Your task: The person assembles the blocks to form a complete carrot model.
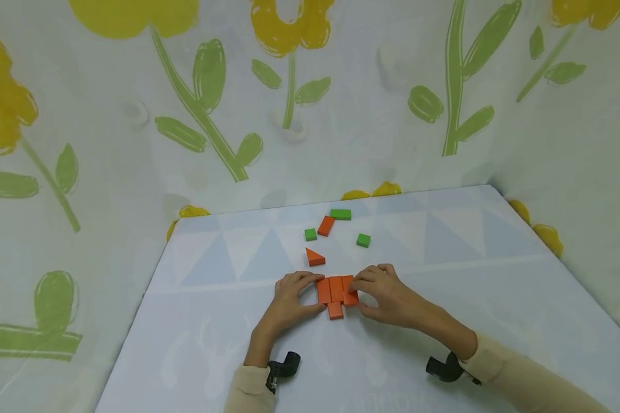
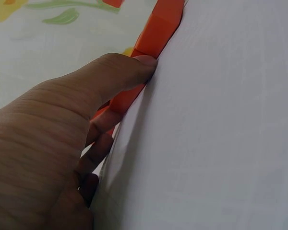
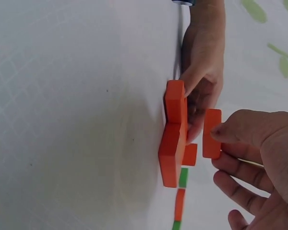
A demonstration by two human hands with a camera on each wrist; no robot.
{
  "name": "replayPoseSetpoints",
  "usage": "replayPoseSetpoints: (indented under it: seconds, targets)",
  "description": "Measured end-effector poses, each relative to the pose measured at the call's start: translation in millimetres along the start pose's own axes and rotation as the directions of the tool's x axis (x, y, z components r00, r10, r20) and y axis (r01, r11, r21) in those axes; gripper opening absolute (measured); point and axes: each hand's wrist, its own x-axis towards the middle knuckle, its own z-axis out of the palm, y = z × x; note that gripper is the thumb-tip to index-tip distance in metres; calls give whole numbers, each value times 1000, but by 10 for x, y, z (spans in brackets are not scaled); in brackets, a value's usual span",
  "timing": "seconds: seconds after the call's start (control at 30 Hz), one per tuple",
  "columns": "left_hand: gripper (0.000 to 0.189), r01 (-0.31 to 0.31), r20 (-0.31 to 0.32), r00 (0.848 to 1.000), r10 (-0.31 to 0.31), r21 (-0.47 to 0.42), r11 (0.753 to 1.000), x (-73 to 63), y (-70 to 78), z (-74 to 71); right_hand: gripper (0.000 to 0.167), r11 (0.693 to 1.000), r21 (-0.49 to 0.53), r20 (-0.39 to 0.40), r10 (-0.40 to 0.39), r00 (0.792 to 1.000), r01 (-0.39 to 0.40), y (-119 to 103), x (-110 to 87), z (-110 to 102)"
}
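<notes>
Flat orange blocks (image 1: 336, 288) lie side by side on the table, with a small orange block (image 1: 335, 311) against their near side. My left hand (image 1: 288, 298) holds the row's left end, thumb at the near edge and index finger at the far edge. In the left wrist view, the thumb presses against an orange block (image 2: 158, 28). My right hand (image 1: 387, 295) is over the row's right end. The right wrist view shows it pinching an orange rectangular block (image 3: 212, 134) between thumb and fingers, raised apart from the blocks (image 3: 170, 155) on the table.
Beyond the row lies an orange triangular block (image 1: 315, 257). Farther back are an orange block (image 1: 326, 225), a long green block (image 1: 340, 214) and two small green blocks, one at left (image 1: 310, 234), another at right (image 1: 363, 240). A flower-patterned curtain (image 1: 341, 143) hangs behind the table.
</notes>
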Motion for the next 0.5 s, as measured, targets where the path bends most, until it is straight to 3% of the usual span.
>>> replayPoseSetpoints:
  seconds: [0.5]
  targets:
    - [59,-7,3,1000,7,-6,1000,-19,10,-14,31,999,-22,-10,-38,999,37,34,-45,128]
